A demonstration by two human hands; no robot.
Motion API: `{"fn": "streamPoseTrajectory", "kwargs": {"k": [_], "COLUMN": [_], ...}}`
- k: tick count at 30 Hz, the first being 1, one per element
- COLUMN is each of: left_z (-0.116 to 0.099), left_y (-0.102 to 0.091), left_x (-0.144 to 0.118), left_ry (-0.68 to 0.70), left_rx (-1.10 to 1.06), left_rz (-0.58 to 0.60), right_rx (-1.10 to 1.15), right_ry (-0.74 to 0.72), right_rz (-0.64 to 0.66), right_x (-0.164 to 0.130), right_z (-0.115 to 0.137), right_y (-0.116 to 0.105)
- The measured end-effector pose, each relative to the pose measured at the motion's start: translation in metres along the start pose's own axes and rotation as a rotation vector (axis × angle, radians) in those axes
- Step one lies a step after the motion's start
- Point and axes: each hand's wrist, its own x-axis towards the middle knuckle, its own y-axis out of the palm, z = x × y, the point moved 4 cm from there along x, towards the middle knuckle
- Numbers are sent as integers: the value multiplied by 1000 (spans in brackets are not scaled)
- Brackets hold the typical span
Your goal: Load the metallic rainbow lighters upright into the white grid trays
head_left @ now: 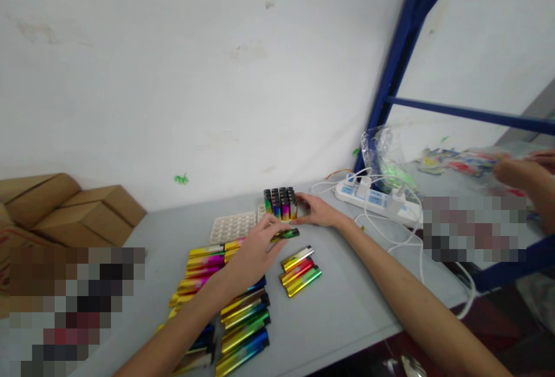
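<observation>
My left hand point(259, 245) is closed around a green lighter point(286, 234) with a black top, held tilted above the table. Just beyond it, several shiny coloured lighters point(281, 204) stand upright in a tight block with black tops up. My right hand point(319, 211) is at the right side of that block, thumb and fingers apart and against the end lighters. Rows of metallic lighters point(245, 331) lie flat below and left of my left hand, partly hidden by my forearm. Three loose lighters point(300, 273) lie side by side to the right.
A white tray with round holes point(234, 227) lies left of the upright block. Cardboard boxes point(87, 215) stand far left. A white power strip point(377, 199) with looping cables is at the right, by a blue metal frame point(392, 70). Another person's hand point(526, 172) shows far right.
</observation>
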Motion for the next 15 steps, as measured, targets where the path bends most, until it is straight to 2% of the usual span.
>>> {"fn": "streamPoseTrajectory", "kwargs": {"k": [3,7,15], "left_z": [1,10,12], "left_y": [-6,-5,-3], "left_x": [-4,-9,-15], "left_ry": [-91,-197,-337], "left_rx": [-271,-640,-921], "left_rz": [-61,-131,-159], "right_rx": [1,-6,-33], "right_ry": [4,14,38], "right_rz": [3,17,23], "right_x": [-1,-1,-3], "right_z": [2,3,3], "right_y": [0,-1,-1]}}
